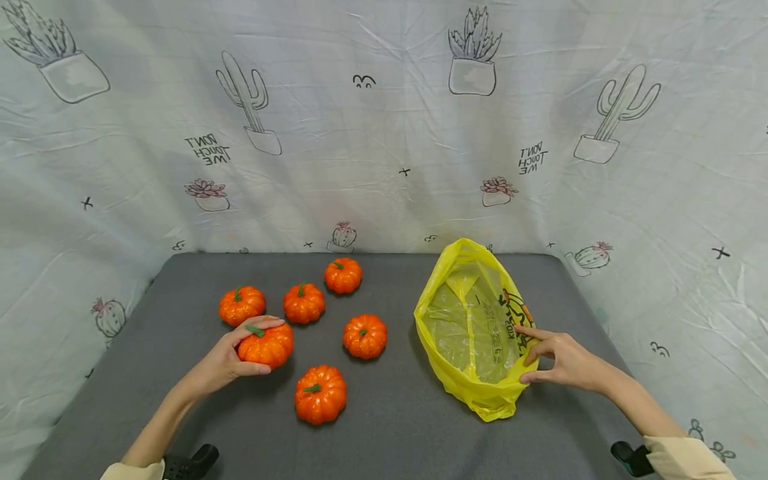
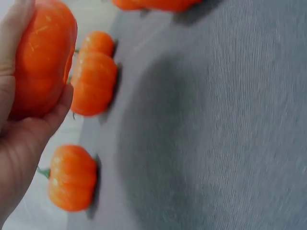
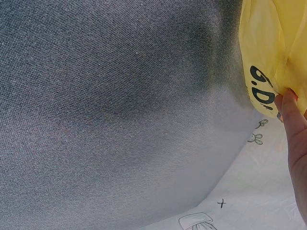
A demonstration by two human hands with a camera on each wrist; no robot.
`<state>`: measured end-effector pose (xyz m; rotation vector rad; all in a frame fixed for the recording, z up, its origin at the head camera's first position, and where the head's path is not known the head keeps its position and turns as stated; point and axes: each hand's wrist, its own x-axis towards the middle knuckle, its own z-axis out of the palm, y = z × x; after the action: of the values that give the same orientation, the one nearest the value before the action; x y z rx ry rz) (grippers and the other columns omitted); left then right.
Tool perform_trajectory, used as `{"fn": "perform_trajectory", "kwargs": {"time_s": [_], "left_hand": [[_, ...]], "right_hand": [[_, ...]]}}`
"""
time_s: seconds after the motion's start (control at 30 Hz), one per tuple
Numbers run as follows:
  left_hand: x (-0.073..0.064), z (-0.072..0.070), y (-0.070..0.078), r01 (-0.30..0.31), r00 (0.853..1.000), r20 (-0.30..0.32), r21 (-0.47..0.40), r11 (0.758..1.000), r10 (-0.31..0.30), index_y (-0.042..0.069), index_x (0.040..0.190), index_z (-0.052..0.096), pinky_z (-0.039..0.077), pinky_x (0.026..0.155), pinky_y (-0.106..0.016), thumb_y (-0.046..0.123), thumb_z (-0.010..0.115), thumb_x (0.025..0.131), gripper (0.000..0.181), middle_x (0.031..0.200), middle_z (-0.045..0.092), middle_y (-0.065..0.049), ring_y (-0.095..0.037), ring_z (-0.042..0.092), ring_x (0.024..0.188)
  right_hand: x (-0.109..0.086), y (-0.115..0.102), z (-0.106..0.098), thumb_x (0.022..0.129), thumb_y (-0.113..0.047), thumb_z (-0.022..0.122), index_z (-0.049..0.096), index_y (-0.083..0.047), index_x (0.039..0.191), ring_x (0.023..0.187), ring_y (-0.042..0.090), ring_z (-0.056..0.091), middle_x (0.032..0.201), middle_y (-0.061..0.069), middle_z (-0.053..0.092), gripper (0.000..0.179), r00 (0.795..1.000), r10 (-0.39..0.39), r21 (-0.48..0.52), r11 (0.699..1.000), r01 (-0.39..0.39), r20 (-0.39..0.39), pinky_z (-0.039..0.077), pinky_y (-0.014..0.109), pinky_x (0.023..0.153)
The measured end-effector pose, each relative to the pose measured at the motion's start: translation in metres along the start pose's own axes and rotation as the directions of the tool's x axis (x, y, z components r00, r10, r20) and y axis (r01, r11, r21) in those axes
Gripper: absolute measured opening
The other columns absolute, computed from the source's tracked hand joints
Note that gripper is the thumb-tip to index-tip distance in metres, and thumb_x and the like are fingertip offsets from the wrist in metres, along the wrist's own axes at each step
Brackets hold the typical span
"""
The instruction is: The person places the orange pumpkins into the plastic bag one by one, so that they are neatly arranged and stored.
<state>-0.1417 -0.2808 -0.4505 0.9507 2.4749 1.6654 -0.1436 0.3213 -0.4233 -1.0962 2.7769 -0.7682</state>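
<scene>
My left hand (image 1: 223, 363) grips a small orange pumpkin (image 1: 270, 348) with a green stem, fingers over its far side and thumb at its near side. In the left wrist view this pumpkin (image 2: 44, 60) is up off the table, its shadow lying apart from it. At the right stands a yellow plastic bag (image 1: 483, 398) with its mouth wide open. My right hand (image 1: 564, 360) pinches the bag's right rim, index finger reaching over the edge. Black lettering shows on the bag (image 3: 266, 43) beside the fingers in the right wrist view.
Several more pumpkins sit on the grey table (image 1: 396, 433): one at the far left (image 1: 242, 307), a pumpkin (image 1: 304, 304) beside it, a back pumpkin (image 1: 343, 275), a middle pumpkin (image 1: 365, 337) and a front pumpkin (image 1: 321, 395). A white cactus-print curtain (image 1: 372, 133) hangs behind.
</scene>
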Motion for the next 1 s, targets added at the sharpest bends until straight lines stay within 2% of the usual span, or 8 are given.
{"fn": "perform_trajectory", "kwargs": {"time_s": [0.17, 0.3, 0.47, 0.6, 0.7, 0.77, 0.93, 1.0], "left_hand": [[0.002, 0.009, 0.014, 0.025, 0.999, -0.047, -0.002, 1.000, -0.025, 0.001, 0.133, 0.053, 0.041, 0.092, -0.015, -0.009, 0.074, 0.076, 0.061, 0.137, 0.048, -0.002, -0.003, 0.039, 0.127], [0.007, 0.018, 0.029, 0.034, 0.996, -0.086, -0.023, 0.999, -0.036, 0.000, 0.130, 0.056, 0.040, 0.093, -0.014, -0.008, 0.074, 0.077, 0.056, 0.136, 0.049, -0.002, -0.004, 0.038, 0.128], [0.011, 0.029, 0.044, 0.007, 0.991, -0.136, -0.055, 0.998, -0.014, -0.003, 0.122, 0.060, 0.036, 0.098, -0.013, -0.010, 0.074, 0.076, 0.049, 0.135, 0.054, 0.001, -0.006, 0.035, 0.131], [0.016, 0.036, 0.054, -0.012, 0.989, -0.146, -0.077, 0.997, 0.000, -0.003, 0.117, 0.063, 0.035, 0.099, -0.014, -0.012, 0.075, 0.074, 0.046, 0.133, 0.055, 0.004, -0.007, 0.035, 0.132], [0.019, 0.041, 0.061, -0.019, 0.991, -0.137, -0.080, 0.997, 0.008, -0.001, 0.115, 0.064, 0.036, 0.100, -0.015, -0.011, 0.076, 0.072, 0.046, 0.135, 0.055, 0.001, -0.010, 0.034, 0.133], [0.022, 0.045, 0.065, -0.010, 0.992, -0.124, -0.082, 0.997, 0.000, 0.001, 0.120, 0.062, 0.037, 0.099, -0.016, -0.010, 0.077, 0.071, 0.052, 0.136, 0.053, -0.001, -0.011, 0.033, 0.134], [0.033, 0.056, 0.073, 0.008, 0.998, -0.058, -0.086, 0.996, -0.013, 0.009, 0.130, 0.058, 0.043, 0.096, -0.022, -0.002, 0.079, 0.073, 0.062, 0.140, 0.048, -0.004, -0.013, 0.034, 0.134], [0.039, 0.060, 0.074, -0.005, 1.000, -0.026, -0.088, 0.996, 0.003, 0.010, 0.131, 0.057, 0.045, 0.095, -0.025, 0.000, 0.079, 0.074, 0.062, 0.139, 0.047, -0.005, -0.014, 0.035, 0.134]], "right_hand": [[0.000, 0.000, 0.000, 0.075, -0.034, 0.081, 0.071, -0.027, 0.082, 0.093, 0.032, 0.065, 0.128, 0.031, 0.054, 0.013, 1.000, 0.004, 0.004, 1.000, -0.004, 0.000, 0.057, 0.034, 0.069], [-0.001, 0.000, 0.000, 0.075, -0.035, 0.080, 0.071, -0.027, 0.081, 0.093, 0.032, 0.065, 0.128, 0.031, 0.054, 0.013, 1.000, 0.003, 0.001, 1.000, -0.003, -0.003, 0.057, 0.034, 0.069], [-0.001, 0.001, 0.001, 0.075, -0.035, 0.080, 0.071, -0.027, 0.082, 0.093, 0.032, 0.065, 0.128, 0.031, 0.053, 0.014, 1.000, 0.000, 0.000, 1.000, 0.000, -0.004, 0.057, 0.034, 0.070], [-0.002, 0.002, 0.002, 0.075, -0.035, 0.081, 0.071, -0.027, 0.081, 0.092, 0.031, 0.066, 0.128, 0.031, 0.054, 0.014, 1.000, 0.001, -0.001, 1.000, -0.001, -0.005, 0.057, 0.033, 0.069], [-0.002, 0.003, 0.003, 0.075, -0.036, 0.081, 0.071, -0.027, 0.081, 0.091, 0.029, 0.066, 0.128, 0.030, 0.054, 0.014, 1.000, -0.001, -0.007, 1.000, 0.001, -0.008, 0.056, 0.032, 0.069], [-0.002, 0.004, 0.003, 0.075, -0.036, 0.081, 0.071, -0.027, 0.081, 0.090, 0.027, 0.066, 0.128, 0.030, 0.054, 0.014, 1.000, -0.002, -0.011, 1.000, 0.002, -0.009, 0.056, 0.032, 0.068], [-0.002, 0.003, 0.002, 0.075, -0.036, 0.080, 0.072, -0.026, 0.081, 0.089, 0.027, 0.066, 0.128, 0.031, 0.054, 0.014, 1.000, -0.004, -0.018, 1.000, 0.003, -0.011, 0.056, 0.033, 0.068], [-0.002, 0.003, 0.002, 0.075, -0.036, 0.080, 0.072, -0.026, 0.081, 0.089, 0.027, 0.066, 0.127, 0.031, 0.054, 0.015, 1.000, -0.007, -0.023, 1.000, 0.007, -0.013, 0.056, 0.033, 0.068]]}}
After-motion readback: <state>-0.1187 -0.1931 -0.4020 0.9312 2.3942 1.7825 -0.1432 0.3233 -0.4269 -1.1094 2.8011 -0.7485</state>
